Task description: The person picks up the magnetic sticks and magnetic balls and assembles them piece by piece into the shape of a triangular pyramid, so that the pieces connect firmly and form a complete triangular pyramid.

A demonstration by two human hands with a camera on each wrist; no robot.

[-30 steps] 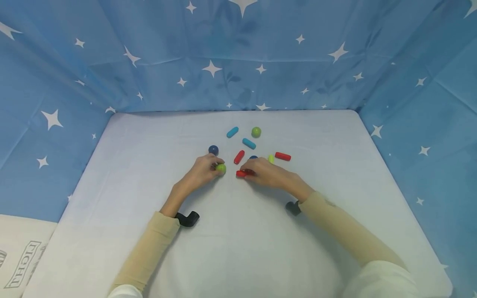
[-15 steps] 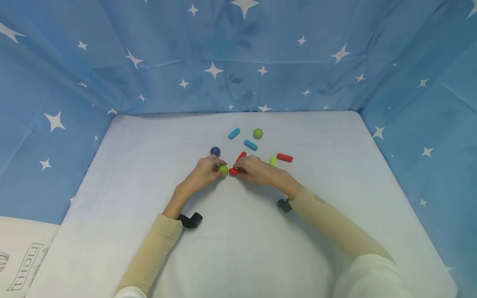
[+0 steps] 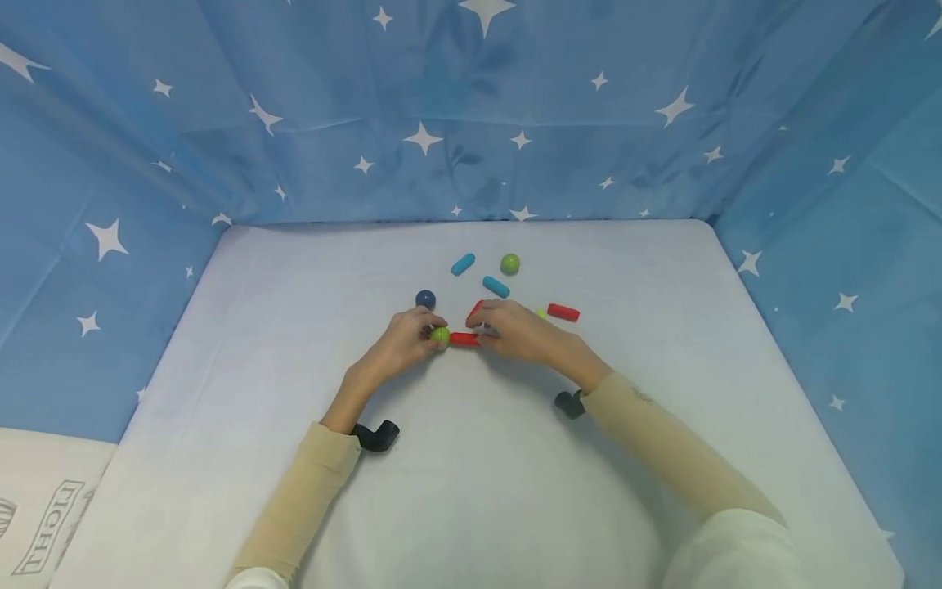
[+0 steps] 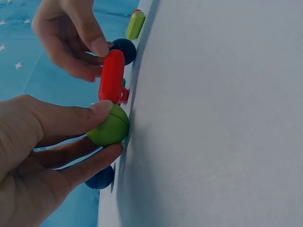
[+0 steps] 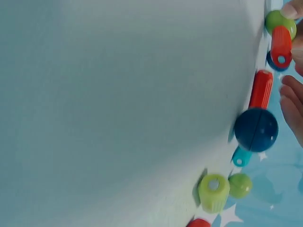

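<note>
My left hand [image 3: 403, 337] pinches a green ball [image 4: 110, 126] between thumb and fingers, low over the white tabletop. A red ribbed stick [image 4: 112, 75] runs from the ball toward my right hand, one end against the ball. In the right wrist view its far end shows a small hole. My right hand [image 3: 518, 331] is at that far end, its thumb by the stick and its other fingers spread away from it. Just beyond lies a second red stick [image 5: 261, 90], partly covered by my right fingers in the head view. A dark blue ball [image 3: 425, 299] rests behind my left hand.
Farther back lie two light blue sticks [image 3: 463, 263] and another green ball [image 3: 510, 263]. A third red stick [image 3: 563, 312] and a yellow-green stick [image 5: 214, 193] are to the right. Another dark blue ball [image 5: 256, 130] sits near my right hand. Blue starred curtains [image 3: 471, 123] enclose the table.
My right hand brought the red stick left against the green ball, then its fingers loosened and drew back slightly right. My left hand kept its pinch on the ball.
</note>
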